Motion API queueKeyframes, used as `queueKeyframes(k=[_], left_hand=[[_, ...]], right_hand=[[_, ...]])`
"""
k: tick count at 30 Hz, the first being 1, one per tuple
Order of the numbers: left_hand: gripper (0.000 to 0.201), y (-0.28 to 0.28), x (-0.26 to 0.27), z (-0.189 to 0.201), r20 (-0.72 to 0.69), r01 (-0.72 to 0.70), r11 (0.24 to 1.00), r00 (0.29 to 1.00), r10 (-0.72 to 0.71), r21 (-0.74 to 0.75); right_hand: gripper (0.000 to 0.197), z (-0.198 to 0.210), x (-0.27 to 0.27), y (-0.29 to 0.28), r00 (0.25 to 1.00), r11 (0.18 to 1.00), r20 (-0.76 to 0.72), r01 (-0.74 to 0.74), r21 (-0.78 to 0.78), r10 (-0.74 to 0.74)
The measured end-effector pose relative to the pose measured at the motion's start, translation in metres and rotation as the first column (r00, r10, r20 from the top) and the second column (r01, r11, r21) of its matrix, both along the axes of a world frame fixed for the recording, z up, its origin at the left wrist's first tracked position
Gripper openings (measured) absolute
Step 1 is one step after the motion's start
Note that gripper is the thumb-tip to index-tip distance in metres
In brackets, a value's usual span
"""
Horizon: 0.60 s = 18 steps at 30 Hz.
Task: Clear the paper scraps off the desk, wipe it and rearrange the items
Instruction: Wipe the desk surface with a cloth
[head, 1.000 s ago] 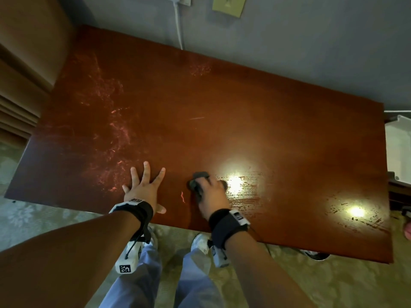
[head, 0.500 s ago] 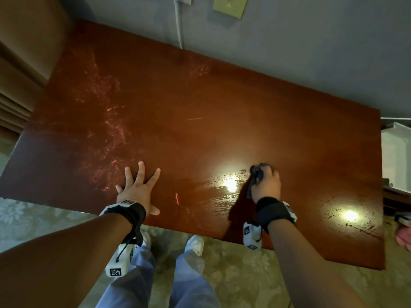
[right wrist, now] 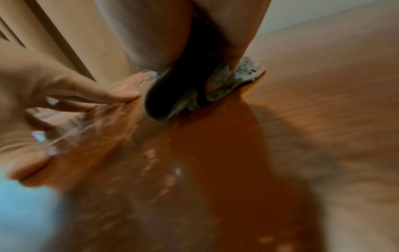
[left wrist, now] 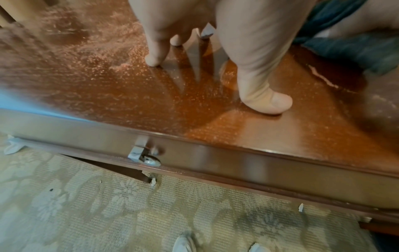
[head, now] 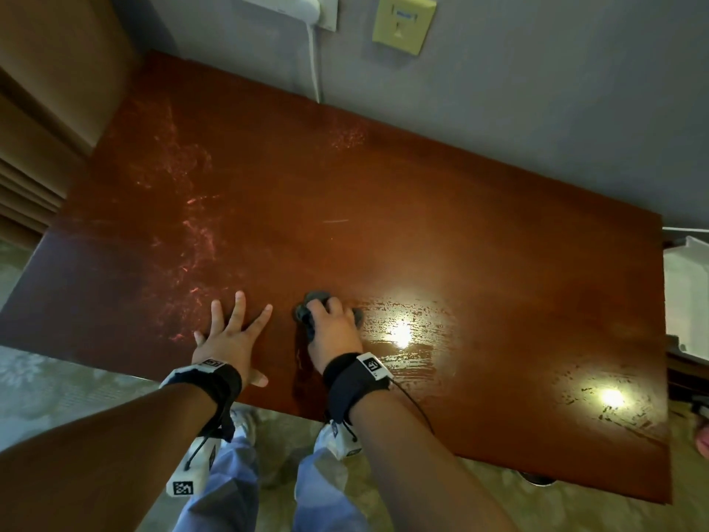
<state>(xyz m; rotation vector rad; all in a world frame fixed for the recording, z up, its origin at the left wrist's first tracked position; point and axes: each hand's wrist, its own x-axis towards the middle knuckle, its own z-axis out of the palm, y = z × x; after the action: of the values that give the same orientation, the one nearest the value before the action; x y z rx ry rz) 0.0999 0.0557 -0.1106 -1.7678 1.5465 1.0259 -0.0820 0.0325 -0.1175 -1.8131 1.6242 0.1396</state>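
Observation:
The reddish-brown wooden desk [head: 383,209] fills the head view, with pale dusty smears on its left half. My left hand [head: 230,335] lies flat near the front edge, fingers spread and straight. Just to its right my right hand [head: 333,324] grips a bunched dark grey-blue cloth [head: 307,312] and presses it onto the desk. Wet streaks shine to the right of the cloth. In the left wrist view my left hand's fingertips [left wrist: 270,102] press on the dusty desk top [left wrist: 108,88]. The right wrist view is blurred and shows the cloth [right wrist: 194,88] under my fingers.
A white cable [head: 315,63] runs from a wall socket down behind the desk. A white container [head: 686,293] stands past the right end. Small paper scraps [left wrist: 300,207] lie on the patterned carpet [left wrist: 86,213] below the front edge, near my shoes.
My right hand has swept the cloth from the desk's middle back to the left, beside my left hand. The left hand has stayed flat in place.

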Motion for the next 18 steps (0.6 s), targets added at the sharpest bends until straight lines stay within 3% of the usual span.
queueKeyframes(k=[4,10,14,18], left_hand=[[0.129,0.001,0.000,0.001,-0.004,-0.010,1.000,1.000,0.010,-0.012],[0.127,0.001,0.000,0.002,-0.014,-0.006,1.000,1.000,0.006,-0.016],[0.128,0.000,0.000,0.003,-0.005,0.002,1.000,1.000,-0.002,-0.009],[0.127,0.000,0.000,0.002,-0.010,-0.002,1.000,1.000,0.002,-0.020]], right_hand=[[0.048,-0.002,-0.069,-0.019,0.959,0.958,-0.013,0.281,-0.049,-0.282],[0.049,0.011,-0.198,-0.041,0.781,0.783,-0.079,0.608,-0.130,-0.619],[0.047,0.006,-0.194,-0.047,0.748,0.747,-0.066,0.646,-0.156,-0.660],[0.051,0.000,-0.156,-0.061,0.806,0.802,-0.037,0.581,-0.142,-0.591]])
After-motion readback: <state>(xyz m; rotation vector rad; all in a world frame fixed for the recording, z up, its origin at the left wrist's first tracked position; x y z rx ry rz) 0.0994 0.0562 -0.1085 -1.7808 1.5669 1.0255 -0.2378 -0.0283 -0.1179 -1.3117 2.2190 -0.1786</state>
